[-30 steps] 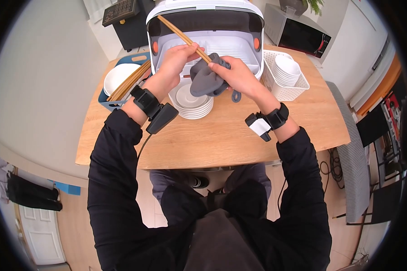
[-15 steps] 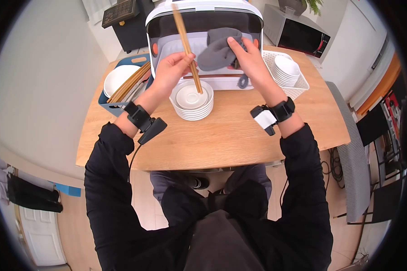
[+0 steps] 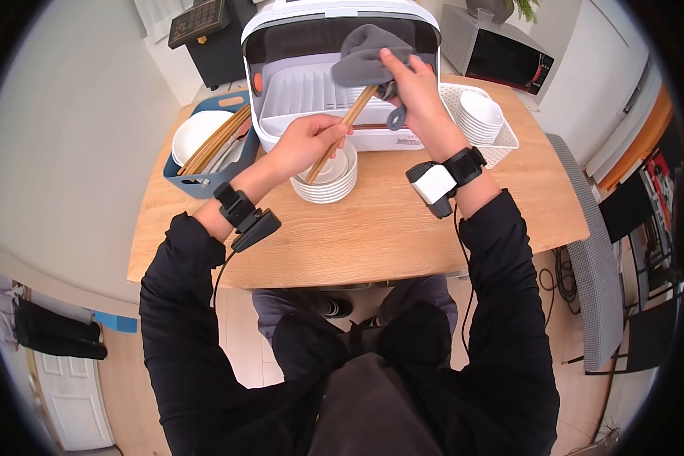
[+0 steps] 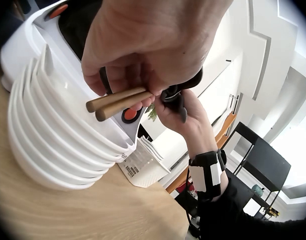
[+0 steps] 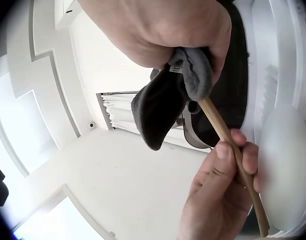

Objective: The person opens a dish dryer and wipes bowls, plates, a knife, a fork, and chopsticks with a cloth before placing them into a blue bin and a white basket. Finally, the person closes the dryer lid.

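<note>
My left hand [image 3: 311,143] pinches a pair of wooden chopsticks [image 3: 361,104] between thumb and fingers. Their lower ends slant over a stack of white bowls [image 3: 325,191] on the table. In my right hand [image 3: 419,93] is a grey cloth [image 3: 368,57] with a hanging loop, bunched and held up in front of the white dish cabinet [image 3: 296,87]. The right wrist view shows the upper part of the chopsticks [image 5: 218,120] running into a fold of the cloth [image 5: 195,75], which hides their far ends.
On the left stands a blue basket [image 3: 205,188] with white dishes, wooden chopsticks and cutlery. A white perforated basket [image 3: 501,156] with stacked small bowls [image 3: 480,118] is on the right. Dark red chopsticks [image 3: 380,127] lie along the cabinet's front. Behind the table is a microwave [image 3: 509,61].
The cloth came off the chopsticks and rose to the upper right. The chopsticks swung round to point up and right, and their upper ends meet the cloth again.
</note>
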